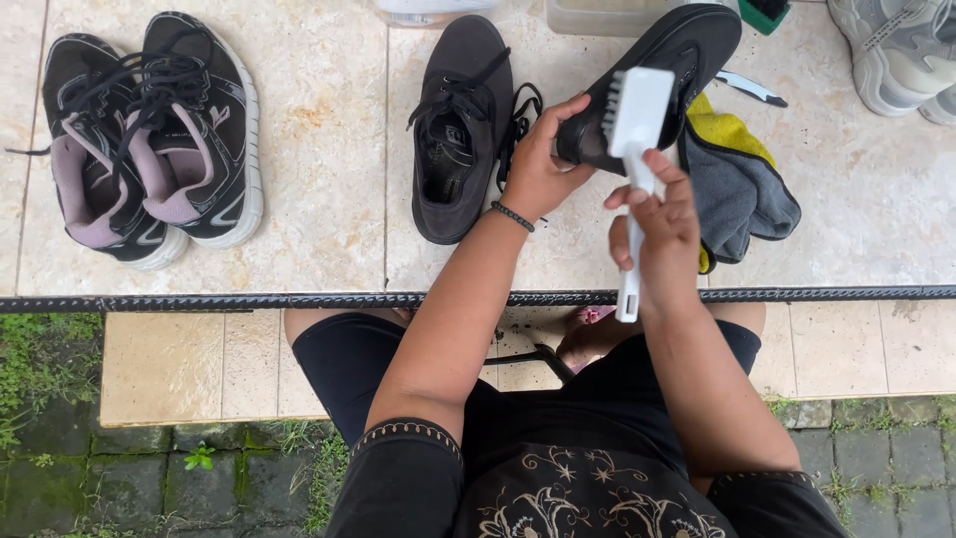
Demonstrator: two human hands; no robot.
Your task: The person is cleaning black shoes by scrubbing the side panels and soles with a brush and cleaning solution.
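The left hand point(538, 164) was closed around the heel end of a dark shoe point(657, 75), holding it lifted and tilted above the tiled floor point(319, 149), with the toe pointing away. The right hand point(662, 224) was gripping the handle of a white brush point(635, 139), whose bristle head lay against the side of the shoe. To do this brushing well, I think the shoe should be held firm at the heel and the strokes kept short, so the shoe did not turn in the hand. Just beside it, the second dark shoe point(460, 130) stood on the floor with loose laces, and a grey and yellow cloth point(737, 184) lay under the lifted shoe. A pair of black and pink sneakers point(149, 134) stood well apart at the left. The tiles were pale beige, a dark metal bar point(199, 301) crossed the view, and mossy paving point(60, 468) showed below, so the place looked outdoors.
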